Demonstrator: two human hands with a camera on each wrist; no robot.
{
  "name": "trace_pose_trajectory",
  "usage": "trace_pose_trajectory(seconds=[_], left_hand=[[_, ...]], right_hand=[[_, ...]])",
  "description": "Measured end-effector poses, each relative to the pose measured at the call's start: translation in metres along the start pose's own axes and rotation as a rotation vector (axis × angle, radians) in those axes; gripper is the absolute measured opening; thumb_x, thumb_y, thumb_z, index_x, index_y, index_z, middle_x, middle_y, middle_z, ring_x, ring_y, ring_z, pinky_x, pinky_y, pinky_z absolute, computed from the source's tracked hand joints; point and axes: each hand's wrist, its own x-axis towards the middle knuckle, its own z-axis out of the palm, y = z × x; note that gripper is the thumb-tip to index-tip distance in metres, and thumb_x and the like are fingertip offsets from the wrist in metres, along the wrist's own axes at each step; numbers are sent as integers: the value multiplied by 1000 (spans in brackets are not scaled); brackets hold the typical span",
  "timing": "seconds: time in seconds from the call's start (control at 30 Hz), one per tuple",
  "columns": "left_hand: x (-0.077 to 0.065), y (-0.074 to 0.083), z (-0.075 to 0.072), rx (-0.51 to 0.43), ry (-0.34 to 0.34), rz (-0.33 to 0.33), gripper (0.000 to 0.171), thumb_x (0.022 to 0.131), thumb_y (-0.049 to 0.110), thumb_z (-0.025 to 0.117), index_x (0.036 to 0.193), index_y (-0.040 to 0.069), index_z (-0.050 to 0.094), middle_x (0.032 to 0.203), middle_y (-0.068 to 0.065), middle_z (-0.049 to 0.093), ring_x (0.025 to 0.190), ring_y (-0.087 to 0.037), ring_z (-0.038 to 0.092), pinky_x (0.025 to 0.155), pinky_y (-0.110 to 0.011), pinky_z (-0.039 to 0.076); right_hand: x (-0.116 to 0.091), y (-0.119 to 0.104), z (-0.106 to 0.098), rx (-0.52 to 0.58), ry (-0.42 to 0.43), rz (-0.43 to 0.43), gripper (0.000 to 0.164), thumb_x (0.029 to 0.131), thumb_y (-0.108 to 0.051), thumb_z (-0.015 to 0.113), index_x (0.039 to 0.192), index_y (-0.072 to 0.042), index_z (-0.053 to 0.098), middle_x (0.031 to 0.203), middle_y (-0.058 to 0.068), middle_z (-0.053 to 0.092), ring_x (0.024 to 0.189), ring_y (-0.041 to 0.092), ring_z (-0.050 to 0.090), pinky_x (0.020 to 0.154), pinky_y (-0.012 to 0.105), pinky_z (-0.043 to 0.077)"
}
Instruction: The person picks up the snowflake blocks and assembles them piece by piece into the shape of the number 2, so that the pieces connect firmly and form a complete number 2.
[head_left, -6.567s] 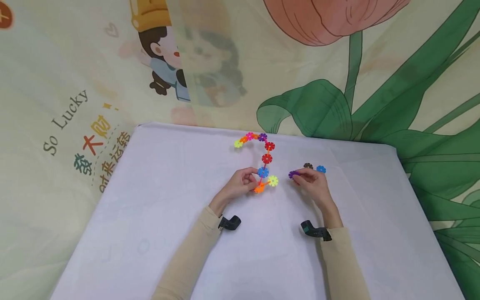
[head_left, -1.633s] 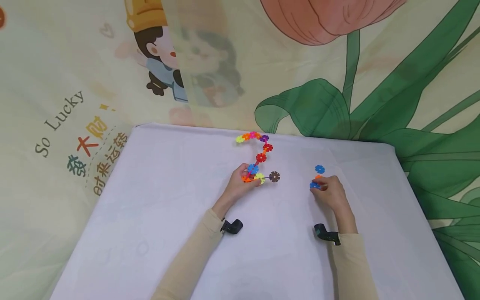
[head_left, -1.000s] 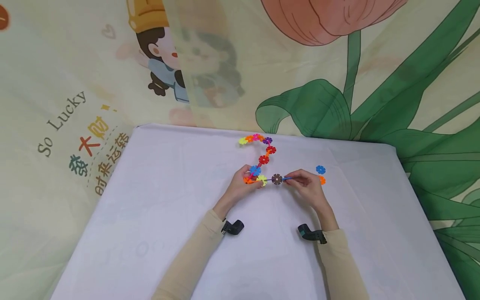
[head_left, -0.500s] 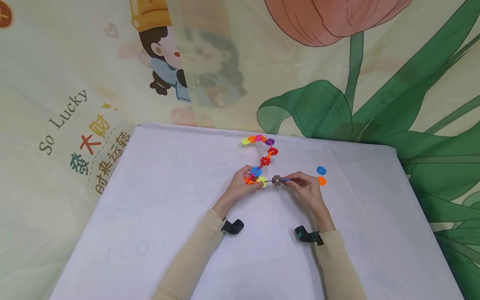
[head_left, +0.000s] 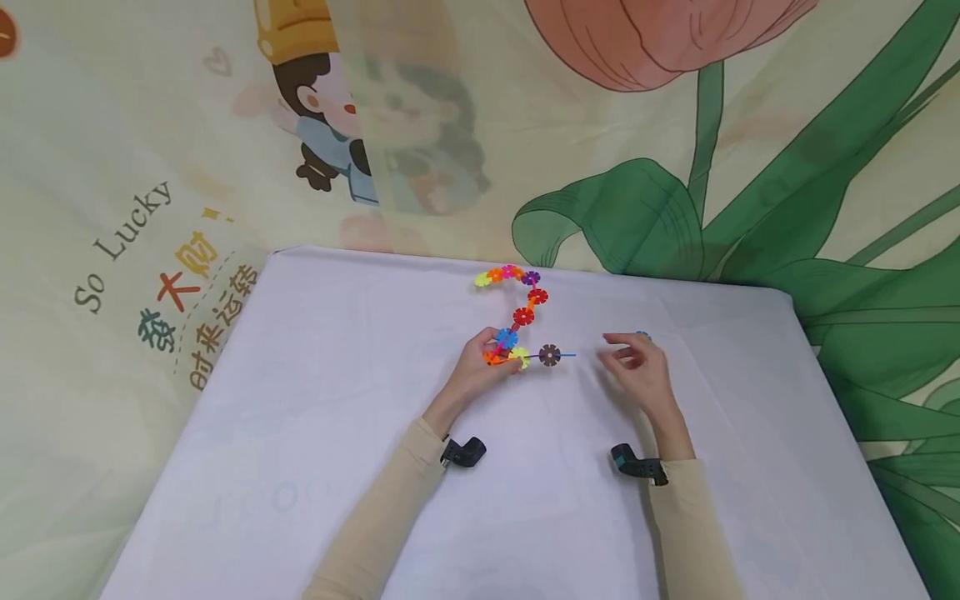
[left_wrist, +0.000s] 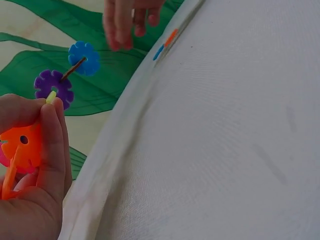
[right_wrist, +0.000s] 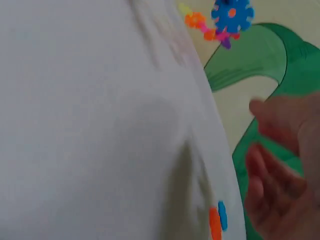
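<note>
A chain of snowflake discs (head_left: 523, 317), slotted together in many colours, curves up from my left hand (head_left: 471, 367). That hand pinches the yellow disc (left_wrist: 51, 97) near the chain's lower end between thumb and fingers, with an orange disc (left_wrist: 22, 145) inside the palm. Beyond the pinch a purple disc (left_wrist: 54, 89), a brown disc (head_left: 550, 355) and a blue disc (left_wrist: 84, 58) stick out to the right. My right hand (head_left: 641, 371) hovers apart from the blue end disc, thumb and fingers spread with nothing between them.
On the white-covered table (head_left: 375, 467), a loose blue disc (head_left: 643, 334) lies just behind my right hand. A loose orange disc (left_wrist: 171, 37) beside it is hidden by that hand in the head view. A printed cloth (head_left: 450, 225) hangs behind the table's far edge.
Purple, brown and blue discs have joined the chain's end since the oldest frame. My right hand has let go of the blue disc and moved right. My left hand keeps hold of the chain.
</note>
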Motion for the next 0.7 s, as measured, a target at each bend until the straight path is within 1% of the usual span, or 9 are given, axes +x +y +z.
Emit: trace_pose_trajectory(seconds=[0.07, 0.1, 0.17, 0.2, 0.3, 0.4, 0.53, 0.6, 0.7], left_hand=[[1, 0, -1, -8, -4, 2, 34, 87, 9, 74, 114, 4, 54, 98, -13, 71, 77, -18, 66, 77, -27, 54], [1, -1, -1, -7, -4, 1, 34, 87, 9, 74, 114, 4, 54, 98, -13, 71, 77, -18, 66, 78, -27, 54], [1, -1, -2, 5, 2, -5, 34, 87, 10, 75, 114, 5, 55, 98, -11, 71, 78, -17, 64, 78, -26, 54], [0, -1, -2, 10, 6, -8, 34, 87, 11, 75, 114, 6, 55, 99, -11, 71, 78, -17, 63, 78, -26, 53], [0, 0, -3, 11, 8, -1, 34, 86, 11, 75, 114, 5, 56, 98, -11, 71, 79, -17, 62, 78, -26, 52], [-1, 1, -3, 0, 5, 10, 34, 86, 10, 75, 114, 5, 56, 97, -11, 71, 78, -17, 62, 77, -26, 52], [-1, 2, -3, -16, -3, 12, 33, 86, 9, 75, 113, 6, 55, 96, -11, 71, 76, -16, 63, 77, -25, 52], [-1, 2, -2, -20, -5, 8, 33, 86, 8, 75, 113, 5, 55, 96, -11, 71, 76, -16, 63, 76, -25, 52], [-1, 2, -1, -23, -10, 1, 34, 86, 8, 75, 114, 5, 55, 97, -12, 71, 76, -16, 63, 76, -25, 52]], right_hand=[[-1, 6, -9, -170, 84, 82, 29, 89, -7, 70, 114, 8, 67, 108, 26, 58, 93, 38, 60, 76, 41, 51], [-3, 10, -13, -242, 104, 129, 29, 89, -7, 69, 113, 8, 67, 107, 27, 57, 94, 40, 58, 76, 46, 49], [-5, 14, -19, -315, 100, 213, 29, 90, -6, 66, 113, 11, 66, 105, 29, 55, 95, 42, 56, 77, 51, 48], [-6, 16, -21, -316, 85, 249, 29, 90, -6, 65, 113, 12, 66, 105, 29, 55, 95, 42, 55, 78, 52, 48], [-5, 17, -25, -264, 39, 321, 31, 91, -6, 65, 117, 12, 63, 106, 29, 57, 95, 40, 54, 81, 48, 50], [-1, 16, -28, -226, -8, 386, 34, 91, -9, 66, 118, 10, 61, 107, 27, 59, 95, 38, 55, 81, 43, 51], [1, 13, -27, -181, -41, 421, 29, 90, -10, 69, 110, 9, 62, 102, 24, 61, 90, 32, 56, 71, 29, 48], [1, 11, -23, -70, -29, 419, 27, 90, -9, 70, 108, 8, 62, 99, 20, 64, 86, 25, 58, 69, 21, 49], [1, 6, -12, 201, -11, 403, 27, 90, -7, 70, 111, 7, 62, 94, 10, 68, 80, 15, 64, 72, 16, 53]])
